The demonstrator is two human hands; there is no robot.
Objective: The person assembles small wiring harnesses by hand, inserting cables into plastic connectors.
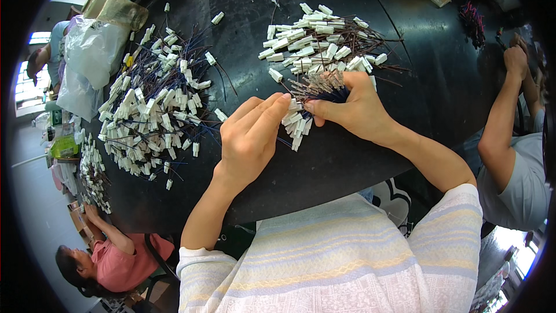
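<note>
Black and smooth, the desk (324, 182) fills the middle of the workroom, with a co-worker in pink (124, 261) at the left and another in grey (515, 168) at the right. The right hand (362, 107) is clamped around a bundle of dark wires (333, 93), its thumb pressed along the near side; metal tips crowd the bundle's far side and white plugs (296, 127) fan out toward the person. The left hand (252, 130) has its fingers together, tips at those plugs (its thumb is hidden, so I cannot tell whether that grip pinches one). Just beyond the bundle lies a heap of plugged wires (318, 37); a bigger pile (153, 110) spreads left of the left hand. Bare desk runs between the two, and from the hands to the near edge. Both elbows bend outward, the forearms angling inward so the hands meet.
</note>
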